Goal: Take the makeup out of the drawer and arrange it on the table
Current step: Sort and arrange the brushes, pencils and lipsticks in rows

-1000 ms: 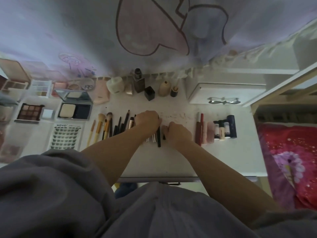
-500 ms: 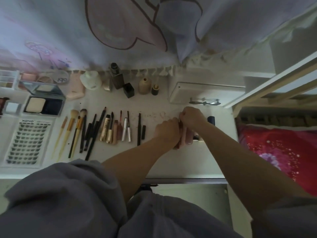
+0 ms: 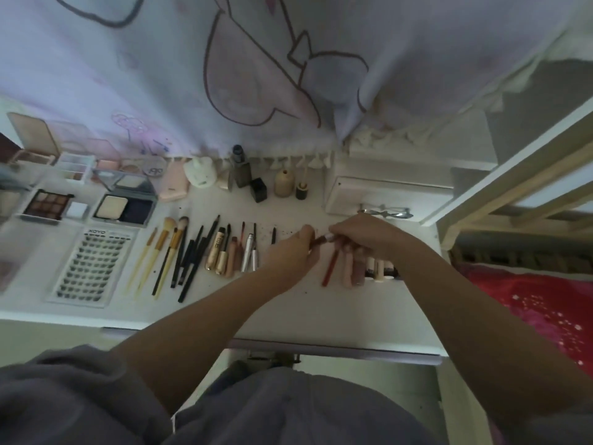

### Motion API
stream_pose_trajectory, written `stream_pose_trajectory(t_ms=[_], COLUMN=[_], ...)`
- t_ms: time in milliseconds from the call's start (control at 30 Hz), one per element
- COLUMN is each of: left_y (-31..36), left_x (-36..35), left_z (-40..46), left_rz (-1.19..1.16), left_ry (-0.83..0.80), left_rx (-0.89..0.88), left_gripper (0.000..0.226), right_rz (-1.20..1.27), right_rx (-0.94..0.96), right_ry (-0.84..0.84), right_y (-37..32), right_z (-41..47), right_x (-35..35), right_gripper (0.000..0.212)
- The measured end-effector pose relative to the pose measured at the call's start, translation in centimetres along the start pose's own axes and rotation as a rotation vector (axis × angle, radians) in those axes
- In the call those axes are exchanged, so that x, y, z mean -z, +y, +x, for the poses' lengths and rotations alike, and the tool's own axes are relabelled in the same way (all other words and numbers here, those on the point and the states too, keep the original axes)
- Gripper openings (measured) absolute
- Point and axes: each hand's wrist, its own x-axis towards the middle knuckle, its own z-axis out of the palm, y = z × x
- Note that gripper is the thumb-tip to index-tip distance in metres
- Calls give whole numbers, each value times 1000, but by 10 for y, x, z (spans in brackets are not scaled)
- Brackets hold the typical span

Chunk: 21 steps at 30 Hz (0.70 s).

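Since half a second ago my hands have lifted off the tubes and now meet over the table (image 3: 321, 316). My left hand (image 3: 290, 255) and right hand (image 3: 362, 236) each pinch one end of a thin red pencil (image 3: 321, 240) between them. A second red pencil (image 3: 330, 268) lies just below my right hand, beside pink tubes (image 3: 351, 268). Left of my left hand lies a row of brushes (image 3: 170, 248), then a lash tray (image 3: 91, 261) marked "XOYO". Beyond my hands stand small bottles (image 3: 284, 183) against a curtain (image 3: 224, 75).
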Motion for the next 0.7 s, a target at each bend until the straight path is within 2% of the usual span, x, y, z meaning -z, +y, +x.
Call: stream_pose_trajectory(t_ms=[100, 200, 300, 400, 467, 600, 700], left_y=[-8, -10, -9, -10, -11, -10, -7], left_x=[30, 59, 82, 99, 104, 106, 104], left_z=[-21, -36, -51, -68, -79, -96, -104], left_rz=[150, 288, 291, 238, 236, 256, 273], left_ry=[32, 61, 89, 95, 100, 115, 139], left_rx=[-138, -229, -235, -229, -251, -292, -280], left_gripper=[22, 25, 27, 28, 26, 24, 25], right_rz=[28, -139, -121, -209, -251, -216, -129], right_rx=[66, 142, 288, 414, 412, 323, 315], right_ry=[-137, -173, -133, -99, -95, -45, 7], right_y=[-10, -22, -37, -42, -41, -37, -31], right_z=[-31, -60, -83, -108, -121, -137, -135], right_x=[-5, -19, -37, -50, -56, -67, -75], right_gripper=[28, 45, 37, 26, 27, 50, 44])
